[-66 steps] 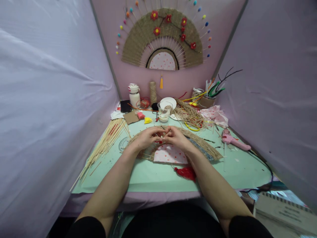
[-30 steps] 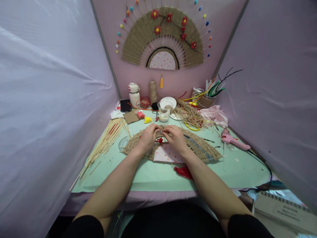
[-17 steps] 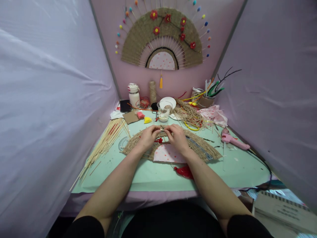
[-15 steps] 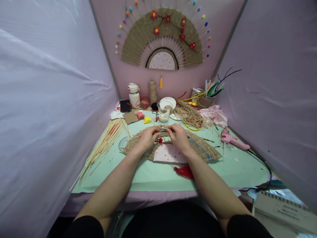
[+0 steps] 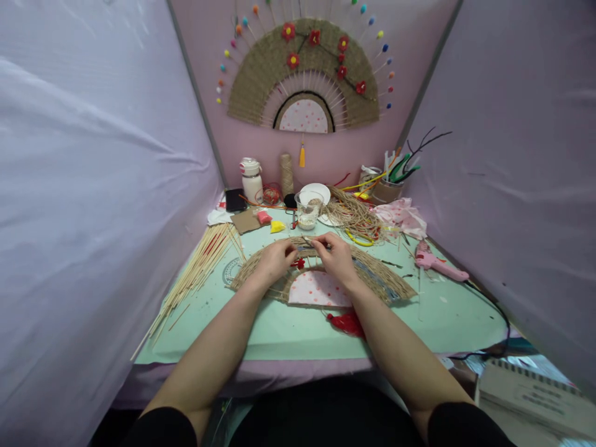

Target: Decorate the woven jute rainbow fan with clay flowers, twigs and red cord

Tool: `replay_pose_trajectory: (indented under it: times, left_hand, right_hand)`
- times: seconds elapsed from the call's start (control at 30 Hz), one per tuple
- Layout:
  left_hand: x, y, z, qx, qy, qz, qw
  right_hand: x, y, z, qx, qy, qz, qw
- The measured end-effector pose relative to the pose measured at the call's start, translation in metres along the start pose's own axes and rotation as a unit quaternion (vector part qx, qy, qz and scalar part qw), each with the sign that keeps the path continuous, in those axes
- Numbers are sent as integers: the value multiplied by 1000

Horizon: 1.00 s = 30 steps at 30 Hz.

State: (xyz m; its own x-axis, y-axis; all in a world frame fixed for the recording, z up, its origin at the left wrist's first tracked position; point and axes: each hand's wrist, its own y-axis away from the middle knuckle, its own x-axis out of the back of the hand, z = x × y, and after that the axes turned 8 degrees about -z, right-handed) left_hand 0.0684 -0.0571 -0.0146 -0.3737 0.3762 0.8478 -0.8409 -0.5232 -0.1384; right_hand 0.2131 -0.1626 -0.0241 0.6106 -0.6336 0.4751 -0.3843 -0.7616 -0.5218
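On the table in front of me lies a woven twine fan (image 5: 388, 279) with a white, red-spotted half-round centre (image 5: 314, 289) and a small red flower (image 5: 300, 264). My left hand (image 5: 275, 261) rests over the fan's left half, its fingers curled and pinched together; whatever they grip is hidden. Across the gap, my right hand (image 5: 335, 256) pinches something thin and small at the fan's upper middle, too small to name. A red tassel (image 5: 345, 323) lies below the fan, partly behind my right forearm.
Thin sticks (image 5: 198, 268) lie at the left beside a clear protractor (image 5: 231, 271). Behind stand a white bottle (image 5: 252, 181), a twine spool (image 5: 287, 176) and a plastic cup (image 5: 307, 214). Loose twine (image 5: 351, 208) and a pink glue gun (image 5: 440, 265) lie rightward. A finished fan (image 5: 261, 81) hangs ahead.
My left hand has drawn back slightly to the left, widening the gap between the hands. The right hand keeps its pinch in nearly the same place.
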Motion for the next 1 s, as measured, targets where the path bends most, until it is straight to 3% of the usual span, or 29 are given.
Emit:
replay_pose_trajectory:
  times: [0.27,0.5,0.57,0.6,0.7,0.73,0.8,1.0]
  left_hand:
    - [-3,1,-11,-62,74,-66,993]
    - [3,-2,-5,-44,205,-23,977]
    - [11,1,0,-40,335,-19,941]
    - [15,2,2,-33,438,-23,898]
    - [21,7,6,3,684,-68,726]
    - [21,8,7,13,712,-86,697]
    - [18,8,9,22,727,-108,677]
    - [5,4,15,34,712,-98,695]
  right_hand:
    - [-1,-2,1,-35,-69,-4,997]
    - [-2,-3,2,-78,-188,-17,979]
    - [-3,-4,4,-98,-245,-32,964]
    - [-3,-4,5,-108,-273,-40,955]
    - [-5,-5,3,-130,-352,-59,925]
    - [-5,-4,0,-136,-374,-65,915]
    - [-6,-3,-6,-147,-413,-74,896]
    - [-8,1,-18,-174,-479,-89,856]
